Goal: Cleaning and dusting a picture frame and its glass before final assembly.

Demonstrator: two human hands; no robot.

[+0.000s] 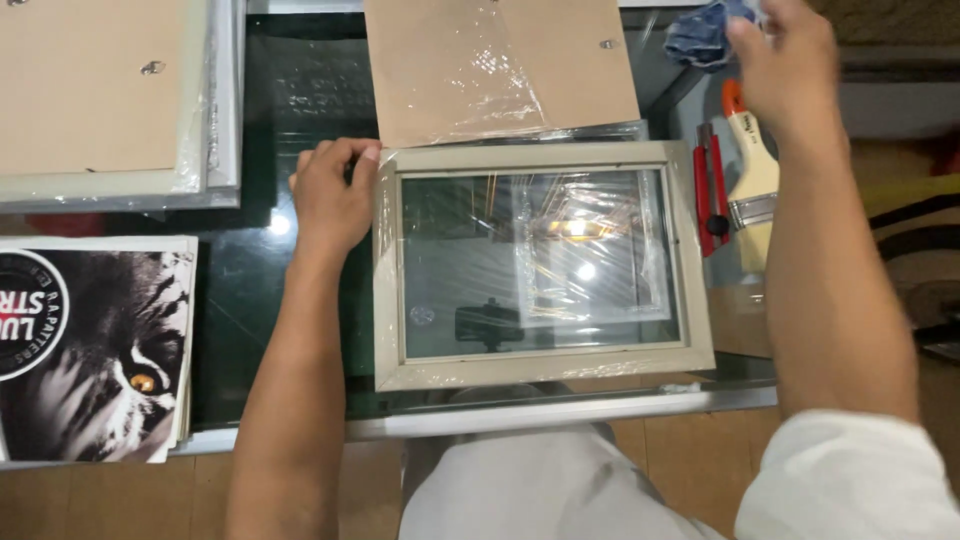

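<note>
At the near edge of the glass table [300,80], just past its metal rim, lies a grey picture frame [545,368] wrapped in clear plastic film, glass side showing, square to the person. It sits flat with its near rail almost at the table's edge, so there is little room to pull it closer.

The left hand [333,195] is curled on the frame's far-left corner, fingertips pinching the rail and steadying it. The right hand [780,60] is raised at the far right, closed on a crumpled blue cloth [700,35]. This reads as a wiping or cleaning step on the frame's glass, with the cloth not yet on it; bringing it down would call for a short move inward and toward the person.

To the right of the frame, near it, lie 1 red utility knife [710,195] and 1 paintbrush [755,180], narrowing that side. Just beyond the frame's far rail a brown backing board [500,65] in film overlaps it. At left, well apart, sit a stack of tiger prints [95,350] and more stacked frames [100,100]; bare dark glass lies between.
</note>
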